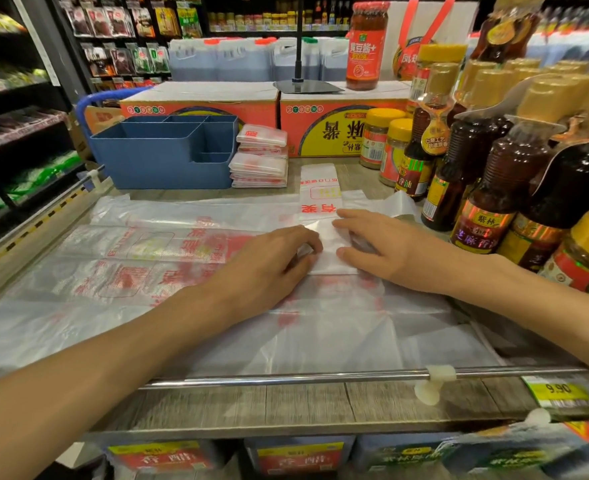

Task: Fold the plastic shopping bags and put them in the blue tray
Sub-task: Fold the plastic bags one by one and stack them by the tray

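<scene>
A long, narrow folded plastic bag with red print lies across a pile of flat translucent bags on the shelf top. My left hand has its fingers curled on the near end of the folded strip. My right hand lies flat, fingers straight, pressing that same end. The blue tray with several compartments stands at the back left. A stack of folded bags leans beside the tray's right wall.
Sauce bottles and jars crowd the right side close to my right hand. Orange cartons line the back. A metal rail runs along the shelf's front edge. A black stand sits on the cartons.
</scene>
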